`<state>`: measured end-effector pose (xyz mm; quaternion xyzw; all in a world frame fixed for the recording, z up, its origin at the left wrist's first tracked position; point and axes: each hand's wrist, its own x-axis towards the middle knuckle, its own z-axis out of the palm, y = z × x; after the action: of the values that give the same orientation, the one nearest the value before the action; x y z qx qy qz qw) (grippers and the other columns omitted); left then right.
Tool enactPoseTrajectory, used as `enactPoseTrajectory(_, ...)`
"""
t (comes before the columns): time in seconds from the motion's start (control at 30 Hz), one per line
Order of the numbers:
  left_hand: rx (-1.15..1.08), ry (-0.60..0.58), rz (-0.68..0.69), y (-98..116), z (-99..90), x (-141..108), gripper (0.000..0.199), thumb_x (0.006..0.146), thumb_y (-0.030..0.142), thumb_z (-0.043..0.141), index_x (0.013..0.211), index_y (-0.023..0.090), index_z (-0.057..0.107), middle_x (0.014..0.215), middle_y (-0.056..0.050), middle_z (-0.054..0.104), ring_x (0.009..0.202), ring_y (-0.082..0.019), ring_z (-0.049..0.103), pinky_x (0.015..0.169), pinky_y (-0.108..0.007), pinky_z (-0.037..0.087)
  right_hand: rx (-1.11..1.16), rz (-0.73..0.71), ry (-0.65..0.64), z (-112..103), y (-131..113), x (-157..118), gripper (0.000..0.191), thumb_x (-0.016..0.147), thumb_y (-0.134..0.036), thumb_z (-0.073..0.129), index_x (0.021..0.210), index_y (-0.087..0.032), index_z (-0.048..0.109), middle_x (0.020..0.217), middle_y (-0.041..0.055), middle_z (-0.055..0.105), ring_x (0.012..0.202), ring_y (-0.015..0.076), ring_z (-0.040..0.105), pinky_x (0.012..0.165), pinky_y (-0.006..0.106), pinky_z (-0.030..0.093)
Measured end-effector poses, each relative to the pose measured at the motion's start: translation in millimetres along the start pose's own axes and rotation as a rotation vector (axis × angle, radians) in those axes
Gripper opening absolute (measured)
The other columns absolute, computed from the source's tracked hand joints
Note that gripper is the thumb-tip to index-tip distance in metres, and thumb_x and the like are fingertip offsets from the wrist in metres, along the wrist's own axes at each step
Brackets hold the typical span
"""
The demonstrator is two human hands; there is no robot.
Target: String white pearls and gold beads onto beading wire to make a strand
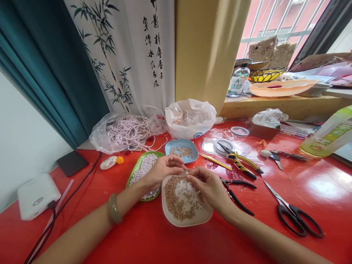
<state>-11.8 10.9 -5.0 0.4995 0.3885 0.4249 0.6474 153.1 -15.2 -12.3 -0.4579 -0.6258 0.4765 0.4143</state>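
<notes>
My left hand (165,171), with a pale green bangle (114,208) at its wrist, is closed with thumb and fingers pinched together. Facing it, my right hand (209,185) makes a pinch too. Between the fingertips shows a tiny pale thing, too small to name. Both hands hover over the back rim of a white dish (187,222) of small gold beads (172,196). Partly under my left forearm lies a green dish (129,179) of white pearl beads (145,167). Behind the hands, a blue dish (183,142) contains more gold beads.
To the right lie yellow-black pliers (240,163), yellow tweezers (216,161), black-handled pliers (238,196) and scissors (293,212). Strung pearls (129,132) and a white plastic bag (189,113) sit at the back. A white box (38,196) with a black cable is at left.
</notes>
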Motion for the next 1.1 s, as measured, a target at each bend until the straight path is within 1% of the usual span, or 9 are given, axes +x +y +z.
enactPoseTrajectory(0.17, 0.227, 0.106, 0.129, 6, -13.5, 5, 0.022, 0.062, 0.023, 0.067, 0.079, 0.014, 0.058, 0.079, -0.004, 0.062, 0.076, -0.014, 0.058, 0.070, -0.027, 0.045, 0.042, 0.038, -0.002, 0, 0, 1, 0.014, 0.070, -0.030, 0.058, 0.066, -0.017, 0.054, 0.057, -0.0033, 0.050, 0.049, 0.0083, 0.046, 0.045, 0.020, 0.040)
enactPoseTrajectory(0.27, 0.502, 0.247, 0.193, 10, -33.7, 13, 0.019, 0.067, 0.028, 0.061, 0.080, 0.014, 0.058, 0.079, -0.004, 0.063, 0.072, -0.014, 0.058, 0.067, -0.027, 0.045, 0.034, 0.037, 0.001, -1, 2, 1, 0.015, 0.071, -0.030, 0.058, 0.065, -0.017, 0.054, 0.056, -0.0033, 0.050, 0.049, 0.0083, 0.047, 0.046, 0.020, 0.041)
enactPoseTrajectory(0.33, 0.826, 0.390, 0.226, 13, -51.0, 18, 0.016, 0.070, 0.028, 0.054, 0.079, 0.015, 0.058, 0.079, -0.005, 0.064, 0.071, -0.014, 0.058, 0.066, -0.026, 0.045, 0.030, 0.033, 0.001, -1, 3, 1, 0.015, 0.071, -0.030, 0.058, 0.065, -0.017, 0.054, 0.056, -0.0032, 0.050, 0.050, 0.0082, 0.047, 0.047, 0.020, 0.041)
enactPoseTrajectory(0.4, 0.918, 0.454, 0.225, 16, -67.6, 22, 0.016, 0.070, 0.026, 0.052, 0.079, 0.014, 0.059, 0.081, -0.006, 0.064, 0.075, -0.016, 0.058, 0.070, -0.028, 0.043, 0.027, 0.032, -0.001, -1, 4, 2, 0.014, 0.071, -0.030, 0.058, 0.066, -0.017, 0.054, 0.057, -0.0031, 0.051, 0.050, 0.0082, 0.048, 0.047, 0.020, 0.041)
enactPoseTrajectory(0.5, 1.033, 0.438, 0.179, 19, -84.1, 23, 0.014, 0.066, 0.024, 0.054, 0.074, 0.015, 0.062, 0.078, -0.006, 0.065, 0.072, -0.018, 0.058, 0.071, -0.030, 0.041, 0.030, 0.025, -0.005, -1, 6, 3, 0.013, 0.072, -0.029, 0.057, 0.067, -0.017, 0.055, 0.059, -0.0026, 0.052, 0.051, 0.0085, 0.049, 0.048, 0.020, 0.042)
enactPoseTrajectory(0.57, 1.109, 0.389, 0.142, 18, -87.7, 21, 0.012, 0.063, 0.023, 0.056, 0.069, 0.017, 0.064, 0.074, -0.005, 0.066, 0.069, -0.018, 0.057, 0.069, -0.030, 0.040, 0.035, 0.019, -0.007, -1, 6, 3, 0.013, 0.072, -0.029, 0.057, 0.067, -0.018, 0.055, 0.059, -0.0024, 0.052, 0.052, 0.0087, 0.049, 0.048, 0.020, 0.042)
enactPoseTrajectory(0.77, 1.250, 0.279, 0.068, 10, -79.9, 19, 0.012, 0.060, 0.024, 0.058, 0.067, 0.021, 0.066, 0.073, -0.004, 0.068, 0.071, -0.020, 0.057, 0.066, -0.029, 0.037, 0.024, 0.014, -0.019, -1, 8, 2, 0.013, 0.073, -0.029, 0.057, 0.067, -0.018, 0.055, 0.060, -0.0023, 0.053, 0.053, 0.0086, 0.050, 0.049, 0.020, 0.043)
enactPoseTrajectory(0.93, 1.297, 0.303, 0.061, 6, -75.8, 19, 0.013, 0.061, 0.023, 0.055, 0.067, 0.021, 0.066, 0.076, -0.006, 0.067, 0.077, -0.023, 0.055, 0.068, -0.032, 0.035, 0.037, 0.015, -0.024, -2, 9, 2, 0.013, 0.072, -0.030, 0.058, 0.067, -0.017, 0.056, 0.060, -0.0020, 0.053, 0.053, 0.0088, 0.050, 0.049, 0.020, 0.044)
enactPoseTrajectory(1.1, 1.239, 0.343, 0.068, 7, -71.2, 18, 0.012, 0.060, 0.020, 0.052, 0.064, 0.019, 0.063, 0.074, -0.008, 0.065, 0.075, -0.023, 0.055, 0.066, -0.033, 0.035, 0.057, 0.025, -0.026, -1, 8, 2, 0.014, 0.071, -0.030, 0.058, 0.066, -0.017, 0.056, 0.059, -0.0021, 0.053, 0.053, 0.0092, 0.050, 0.050, 0.021, 0.045)
